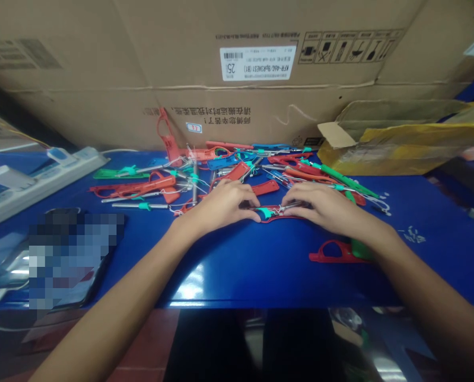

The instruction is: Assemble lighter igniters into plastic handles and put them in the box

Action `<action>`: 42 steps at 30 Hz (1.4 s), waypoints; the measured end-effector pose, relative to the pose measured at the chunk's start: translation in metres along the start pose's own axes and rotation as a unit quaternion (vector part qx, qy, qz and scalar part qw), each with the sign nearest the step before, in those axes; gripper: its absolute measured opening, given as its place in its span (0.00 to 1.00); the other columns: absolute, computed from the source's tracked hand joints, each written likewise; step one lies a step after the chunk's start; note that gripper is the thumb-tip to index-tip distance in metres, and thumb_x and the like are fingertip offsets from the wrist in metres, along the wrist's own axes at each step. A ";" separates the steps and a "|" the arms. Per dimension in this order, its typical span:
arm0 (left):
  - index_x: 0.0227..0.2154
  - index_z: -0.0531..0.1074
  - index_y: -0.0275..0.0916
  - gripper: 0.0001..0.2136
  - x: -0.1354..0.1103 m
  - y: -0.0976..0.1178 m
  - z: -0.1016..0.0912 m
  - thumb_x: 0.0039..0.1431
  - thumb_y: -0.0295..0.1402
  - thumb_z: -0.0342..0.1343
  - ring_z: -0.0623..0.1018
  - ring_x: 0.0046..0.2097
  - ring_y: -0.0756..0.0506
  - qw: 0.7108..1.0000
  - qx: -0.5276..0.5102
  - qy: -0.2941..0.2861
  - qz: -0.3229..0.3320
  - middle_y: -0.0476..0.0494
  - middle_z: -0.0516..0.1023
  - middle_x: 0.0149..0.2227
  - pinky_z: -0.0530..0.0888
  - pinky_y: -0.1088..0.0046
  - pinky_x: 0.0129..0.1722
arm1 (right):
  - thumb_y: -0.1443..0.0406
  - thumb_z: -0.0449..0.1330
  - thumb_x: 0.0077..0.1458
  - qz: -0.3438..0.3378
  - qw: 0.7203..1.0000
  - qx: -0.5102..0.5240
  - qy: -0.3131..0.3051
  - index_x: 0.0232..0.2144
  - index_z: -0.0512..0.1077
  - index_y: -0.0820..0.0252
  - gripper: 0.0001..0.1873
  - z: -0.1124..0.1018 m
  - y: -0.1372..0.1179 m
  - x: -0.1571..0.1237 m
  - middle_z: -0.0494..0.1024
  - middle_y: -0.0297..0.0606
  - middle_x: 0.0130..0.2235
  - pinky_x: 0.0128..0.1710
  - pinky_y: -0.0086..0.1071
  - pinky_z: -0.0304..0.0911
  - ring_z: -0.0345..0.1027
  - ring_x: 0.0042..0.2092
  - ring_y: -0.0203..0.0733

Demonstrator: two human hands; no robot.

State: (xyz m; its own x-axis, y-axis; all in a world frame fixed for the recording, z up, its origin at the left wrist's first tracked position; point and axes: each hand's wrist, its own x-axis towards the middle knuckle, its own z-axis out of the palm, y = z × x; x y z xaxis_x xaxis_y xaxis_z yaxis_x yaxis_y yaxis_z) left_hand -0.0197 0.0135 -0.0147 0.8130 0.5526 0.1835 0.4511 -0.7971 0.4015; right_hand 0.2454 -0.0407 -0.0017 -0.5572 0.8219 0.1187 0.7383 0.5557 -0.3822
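Between my two hands, just above the blue tabletop, is a red plastic handle shell [274, 216] with a green clip [265, 213] and thin metal parts set in it. My left hand [231, 204] pinches its left end between thumb and fingers. At its right end my right hand [320, 204] closes on it near the metal parts; its fingertips partly hide what they touch. Behind my hands lies a jumbled pile of red, blue and green shells and metal rods with green clips [195, 178]. Nearer the front edge lies another red shell [332, 257], partly covered by my right forearm.
A large cardboard box [121, 63] stands along the back. At right rear sits an open carton [396, 148] with yellow tape. A white power strip [42, 180] and a phone-like device [78, 260] are on the left. Small white scraps [412, 235] lie at right.
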 end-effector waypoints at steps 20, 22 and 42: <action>0.38 0.80 0.41 0.12 0.001 -0.005 0.003 0.58 0.43 0.68 0.78 0.42 0.44 0.999 -0.026 0.007 0.018 0.46 0.81 0.39 0.70 0.66 0.46 | 0.57 0.56 0.67 -0.061 0.997 0.043 -0.010 0.40 0.78 0.53 0.12 -0.004 0.006 0.004 0.81 0.39 0.43 0.50 0.41 0.65 0.74 0.46 0.46; 0.38 0.80 0.41 0.12 0.001 -0.004 0.003 0.58 0.42 0.68 0.78 0.42 0.44 0.999 -0.029 0.008 0.017 0.46 0.81 0.39 0.70 0.66 0.45 | 0.58 0.56 0.68 -0.071 0.997 0.036 -0.008 0.40 0.79 0.53 0.12 -0.006 0.005 0.004 0.81 0.40 0.43 0.50 0.41 0.65 0.74 0.46 0.46; 0.36 0.80 0.39 0.11 0.001 -0.001 -0.001 0.55 0.39 0.70 0.77 0.41 0.45 0.999 -0.049 -0.007 -0.004 0.46 0.81 0.38 0.70 0.68 0.43 | 0.60 0.58 0.67 -0.050 0.999 0.011 -0.012 0.40 0.76 0.57 0.09 -0.004 -0.002 0.002 0.80 0.38 0.42 0.46 0.37 0.64 0.73 0.45 0.45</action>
State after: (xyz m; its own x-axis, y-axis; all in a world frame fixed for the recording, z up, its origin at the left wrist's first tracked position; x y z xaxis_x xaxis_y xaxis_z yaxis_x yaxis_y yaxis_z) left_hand -0.0193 0.0154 -0.0144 0.8146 0.5553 0.1674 0.4204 -0.7642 0.4892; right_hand 0.2445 -0.0394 0.0030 -0.6360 0.7596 0.1360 0.6707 0.6313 -0.3894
